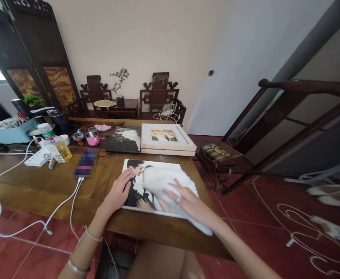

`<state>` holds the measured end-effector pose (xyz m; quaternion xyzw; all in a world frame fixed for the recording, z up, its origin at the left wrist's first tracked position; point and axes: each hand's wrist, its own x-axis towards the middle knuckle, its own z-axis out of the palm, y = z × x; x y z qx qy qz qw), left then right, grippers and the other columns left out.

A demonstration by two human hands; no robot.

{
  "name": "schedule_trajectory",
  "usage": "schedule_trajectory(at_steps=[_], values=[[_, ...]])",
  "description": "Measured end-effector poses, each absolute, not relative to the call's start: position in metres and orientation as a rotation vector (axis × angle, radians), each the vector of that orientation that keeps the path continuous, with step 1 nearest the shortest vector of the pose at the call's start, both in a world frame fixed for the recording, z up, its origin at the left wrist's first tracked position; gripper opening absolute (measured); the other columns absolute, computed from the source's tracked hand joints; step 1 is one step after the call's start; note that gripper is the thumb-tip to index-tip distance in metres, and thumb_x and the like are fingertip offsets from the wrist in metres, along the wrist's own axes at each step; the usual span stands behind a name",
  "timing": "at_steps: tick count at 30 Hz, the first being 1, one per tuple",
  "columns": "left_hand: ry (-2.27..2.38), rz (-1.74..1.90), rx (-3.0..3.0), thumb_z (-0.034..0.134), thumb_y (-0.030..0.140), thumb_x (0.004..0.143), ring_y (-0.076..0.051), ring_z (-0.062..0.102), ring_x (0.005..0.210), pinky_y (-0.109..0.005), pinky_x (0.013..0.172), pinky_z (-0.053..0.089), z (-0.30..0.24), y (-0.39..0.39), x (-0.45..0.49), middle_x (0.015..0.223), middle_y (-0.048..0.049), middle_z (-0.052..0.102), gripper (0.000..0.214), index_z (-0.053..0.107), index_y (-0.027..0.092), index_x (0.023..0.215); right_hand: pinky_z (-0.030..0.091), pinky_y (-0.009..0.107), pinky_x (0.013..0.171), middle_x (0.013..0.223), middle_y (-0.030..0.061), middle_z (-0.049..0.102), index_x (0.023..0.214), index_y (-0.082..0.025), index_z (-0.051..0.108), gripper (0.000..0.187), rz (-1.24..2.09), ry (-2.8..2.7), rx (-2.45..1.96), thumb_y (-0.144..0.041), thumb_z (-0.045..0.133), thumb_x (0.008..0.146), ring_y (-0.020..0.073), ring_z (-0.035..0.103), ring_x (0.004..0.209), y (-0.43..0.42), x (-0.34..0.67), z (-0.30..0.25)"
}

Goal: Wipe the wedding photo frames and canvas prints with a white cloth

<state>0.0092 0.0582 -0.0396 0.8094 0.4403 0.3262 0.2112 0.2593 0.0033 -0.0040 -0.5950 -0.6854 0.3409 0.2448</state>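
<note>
White, soft-looking cloth (187, 179) over flat, rectangular photo panel (132, 193); cloth lies beneath right hand (185, 197), fingers splayed; left hand (119, 190), fingers outstretched, rests on panel's left side.

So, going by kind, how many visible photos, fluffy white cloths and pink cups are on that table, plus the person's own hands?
Photos: 3 (loose photo under the hands, dark photo, white-framed photo)
Fluffy white cloth: 1
Pink cup: 1
Hands: 2 (left hand, right hand)
Total: 7

Bare forearms (84, 252), silvery bangle (77, 270), pale bracelet (92, 237), ring (178, 199)
</note>
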Motion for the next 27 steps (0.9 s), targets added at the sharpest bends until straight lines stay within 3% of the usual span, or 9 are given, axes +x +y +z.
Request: schedule_trajectory(at_steps=[7,12,16,19,22,27], values=[[1.205,0.943,2.213,0.037,0.024,0.090,-0.019,0.036,0.132,-0.042,0.113,0.026,-0.035,0.056,0.011,0.141,-0.0062,0.041,0.042,0.047,0.019,0.131,0.000,0.054,0.110,0.122,0.0046,0.061,0.112,-0.023,0.061,0.041,0.614,-2.004,-1.458,-0.042,0.030,0.093,0.0255,0.047,0.121,0.065,0.237,-0.004],[1.251,1.091,2.024,0.034,0.032,0.093,-0.018,0.038,0.131,-0.036,0.112,0.027,-0.027,0.055,0.011,0.140,-0.0077,0.044,0.043,0.048,0.014,0.130,0.002,0.051,0.111,0.118,0.0047,0.063,0.106,-0.021,0.063,0.029,0.635,-2.307,-1.171,-0.032,0.039,0.092,0.0217,0.035,0.130,0.029,0.196,0.004],[1.264,1.191,2.010,0.031,0.033,0.094,-0.018,0.040,0.129,-0.036,0.111,0.029,-0.028,0.055,0.011,0.137,-0.0077,0.047,0.043,0.049,0.014,0.129,0.005,0.045,0.113,0.124,0.0006,0.059,0.112,-0.027,0.061,0.028,0.902,-2.394,-1.018,-0.031,0.042,0.091,0.0184,0.039,0.128,-0.016,0.199,0.021],[1.275,1.122,2.088,0.031,0.032,0.094,-0.019,0.041,0.129,-0.036,0.111,0.030,-0.030,0.054,0.012,0.136,-0.0088,0.048,0.043,0.049,0.014,0.129,0.014,0.046,0.112,0.129,-0.0009,0.055,0.117,-0.031,0.059,0.033,1.109,-2.329,-1.127,-0.040,0.043,0.090,0.0223,0.035,0.130,-0.035,0.222,0.030],[1.258,1.005,2.198,0.037,0.030,0.092,-0.020,0.040,0.129,-0.036,0.111,0.030,-0.031,0.053,0.014,0.137,-0.0106,0.047,0.043,0.049,0.012,0.129,0.022,0.050,0.109,0.134,0.0030,0.050,0.118,-0.027,0.060,0.043,1.183,-2.148,-1.428,-0.051,0.044,0.086,0.0287,0.022,0.135,-0.031,0.249,0.024],[1.223,0.917,2.285,0.039,0.023,0.090,-0.020,0.038,0.131,-0.039,0.111,0.030,-0.034,0.054,0.013,0.139,-0.0084,0.044,0.039,0.052,0.016,0.127,0.011,0.050,0.111,0.138,0.0066,0.044,0.120,-0.020,0.059,0.058,0.993,-1.882,-1.591,-0.060,0.041,0.082,0.0301,0.016,0.137,0.018,0.268,0.005]])
